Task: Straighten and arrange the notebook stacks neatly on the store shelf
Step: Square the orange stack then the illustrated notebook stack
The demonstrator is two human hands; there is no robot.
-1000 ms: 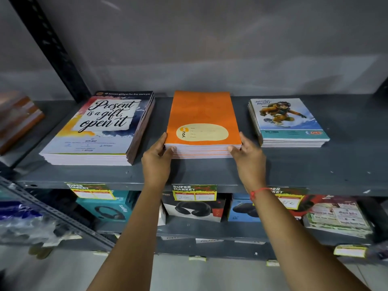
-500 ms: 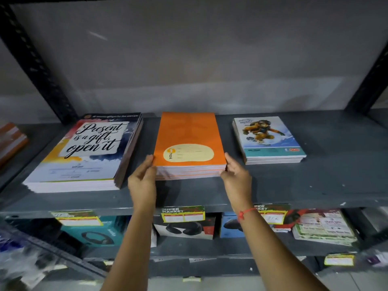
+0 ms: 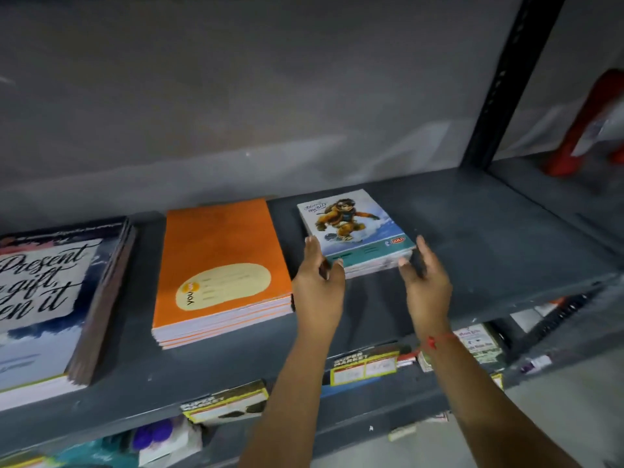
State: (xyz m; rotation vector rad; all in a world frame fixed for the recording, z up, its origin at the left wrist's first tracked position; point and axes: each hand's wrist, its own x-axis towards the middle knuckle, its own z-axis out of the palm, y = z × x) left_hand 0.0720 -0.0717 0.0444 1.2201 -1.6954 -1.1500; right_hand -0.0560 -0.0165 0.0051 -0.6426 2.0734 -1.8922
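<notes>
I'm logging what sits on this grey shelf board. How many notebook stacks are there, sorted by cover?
Orange-cover stack: 1
Lettered "gift" cover stack: 1
Cartoon-character cover stack: 1
Total: 3 stacks on the shelf

Dim, flat light here, nothing glaring. The orange notebook stack (image 3: 221,265) reads fairly crisp; left of it, the lettered stack (image 3: 50,298) smears with motion blur. Right of it, the shelf (image 3: 489,238) bows at the frame edge, red shapes beyond left soft.
</notes>
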